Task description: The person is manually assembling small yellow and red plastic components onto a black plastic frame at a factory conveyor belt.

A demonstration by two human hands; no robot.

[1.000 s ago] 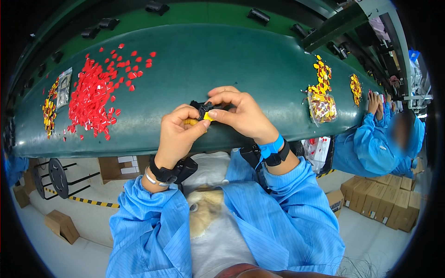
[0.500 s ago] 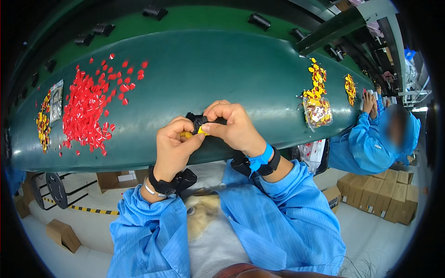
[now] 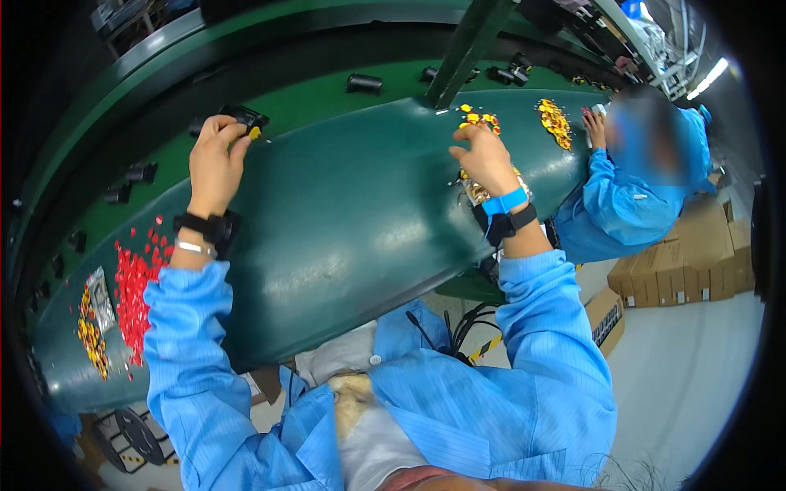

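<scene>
The hands have parted since 0.5 s ago: the left hand (image 3: 214,159) pinches a black part (image 3: 243,117) at the green surface's (image 3: 352,213) far edge; the right hand (image 3: 483,157), fingers seemingly loose, touches yellow pieces (image 3: 477,121).

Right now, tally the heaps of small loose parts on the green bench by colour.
Red heaps: 1
Yellow heaps: 3
Total: 4
Not counted: the black part held in the left hand.
</scene>
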